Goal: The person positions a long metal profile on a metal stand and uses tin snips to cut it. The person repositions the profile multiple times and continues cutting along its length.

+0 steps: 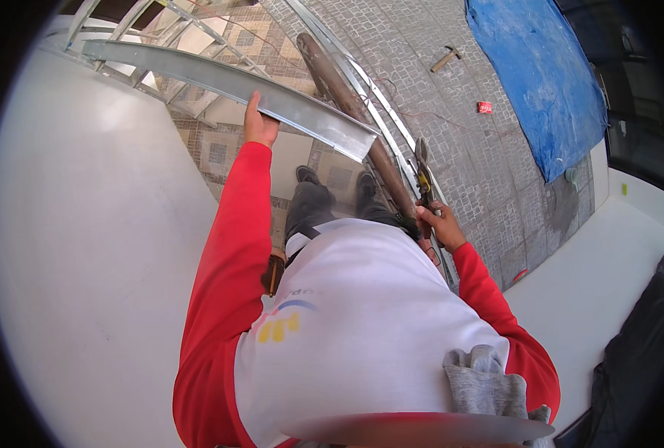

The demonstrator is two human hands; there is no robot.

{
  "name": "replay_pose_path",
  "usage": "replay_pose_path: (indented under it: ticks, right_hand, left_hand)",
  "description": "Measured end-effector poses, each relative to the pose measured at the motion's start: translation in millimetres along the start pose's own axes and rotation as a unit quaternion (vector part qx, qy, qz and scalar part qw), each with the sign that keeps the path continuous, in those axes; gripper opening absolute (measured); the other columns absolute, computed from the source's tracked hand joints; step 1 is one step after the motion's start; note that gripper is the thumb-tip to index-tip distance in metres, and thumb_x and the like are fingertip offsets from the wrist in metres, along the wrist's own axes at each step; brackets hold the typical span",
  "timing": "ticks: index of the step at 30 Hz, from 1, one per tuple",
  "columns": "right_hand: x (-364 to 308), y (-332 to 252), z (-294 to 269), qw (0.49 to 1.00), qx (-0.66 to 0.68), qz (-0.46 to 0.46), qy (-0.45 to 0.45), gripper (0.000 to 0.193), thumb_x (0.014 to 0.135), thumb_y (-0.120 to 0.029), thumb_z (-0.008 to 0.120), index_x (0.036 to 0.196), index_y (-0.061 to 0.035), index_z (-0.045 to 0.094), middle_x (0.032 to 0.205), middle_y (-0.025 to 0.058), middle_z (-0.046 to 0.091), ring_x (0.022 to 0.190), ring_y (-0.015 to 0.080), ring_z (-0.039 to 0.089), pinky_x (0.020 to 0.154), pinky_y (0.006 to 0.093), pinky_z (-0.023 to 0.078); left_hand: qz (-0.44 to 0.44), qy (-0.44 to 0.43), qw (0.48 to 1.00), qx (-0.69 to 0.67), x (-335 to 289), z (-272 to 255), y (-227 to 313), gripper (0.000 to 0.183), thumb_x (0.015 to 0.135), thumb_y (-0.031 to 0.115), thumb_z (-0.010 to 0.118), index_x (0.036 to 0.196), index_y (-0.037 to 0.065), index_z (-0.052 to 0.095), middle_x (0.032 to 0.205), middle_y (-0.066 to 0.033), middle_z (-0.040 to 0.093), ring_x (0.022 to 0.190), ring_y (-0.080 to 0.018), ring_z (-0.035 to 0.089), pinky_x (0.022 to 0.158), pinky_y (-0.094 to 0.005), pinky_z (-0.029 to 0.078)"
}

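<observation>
My left hand grips a long galvanized metal channel by its near edge. The channel slants across in front of me, its far end near the ladder at upper left and its cut end to the right. In my right hand, low beside my right hip, is a pair of tin snips with yellow on the handles. Their blades point up and away from me, apart from the channel. How far the handles are squeezed is hard to make out.
An aluminium ladder is at upper left, past a white surface. A brown pole and long metal strips run beside my feet. Farther right are a hammer, a small red pack and a blue tarp.
</observation>
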State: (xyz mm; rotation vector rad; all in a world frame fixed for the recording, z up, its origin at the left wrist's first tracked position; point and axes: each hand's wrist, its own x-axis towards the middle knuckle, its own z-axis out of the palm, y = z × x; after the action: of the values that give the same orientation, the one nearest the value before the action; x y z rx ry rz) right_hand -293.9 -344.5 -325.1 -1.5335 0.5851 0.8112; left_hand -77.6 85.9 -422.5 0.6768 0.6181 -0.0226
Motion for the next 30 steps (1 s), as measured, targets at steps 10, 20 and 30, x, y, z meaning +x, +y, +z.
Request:
replay_pose_path:
  ticks: [10, 20, 30]
  right_hand:
    - [9, 12, 56, 0.985, 0.094, 0.051, 0.135, 0.035, 0.091, -0.037, 0.070, 0.096, -0.0047, 0.059, 0.074, 0.0043, 0.062, 0.055, 0.0124, 0.055, 0.047, 0.0268, 0.042]
    - [37, -5, 155, 0.950, 0.232, 0.057, 0.202, 0.038, 0.088, -0.036, 0.072, 0.105, -0.0038, 0.060, 0.076, 0.0036, 0.062, 0.058, 0.0112, 0.056, 0.049, 0.0261, 0.043]
    - [121, 3, 213, 0.946, 0.245, -0.016, 0.210, 0.034, 0.090, -0.034, 0.073, 0.110, -0.0084, 0.061, 0.082, 0.0000, 0.062, 0.068, 0.0080, 0.057, 0.056, 0.0236, 0.042]
  left_hand:
    - [-0.154, -0.016, 0.986, 0.057, 67, 22, -48, 0.056, 0.098, 0.035, 0.063, 0.140, 0.006, 0.041, 0.141, -0.0129, 0.047, 0.131, -0.0300, 0.046, 0.112, -0.0538, 0.036]
    - [-0.229, -0.404, 0.547, 0.697, 70, 90, 40, 0.062, 0.083, 0.050, 0.076, 0.123, 0.007, 0.055, 0.100, -0.0086, 0.064, 0.103, -0.0267, 0.064, 0.087, -0.0395, 0.052]
    - [0.109, -0.526, 0.180, 0.824, 111, 159, 43, 0.087, 0.060, 0.041, 0.090, 0.131, 0.009, 0.050, 0.121, -0.0147, 0.060, 0.110, -0.0368, 0.060, 0.093, -0.0477, 0.049]
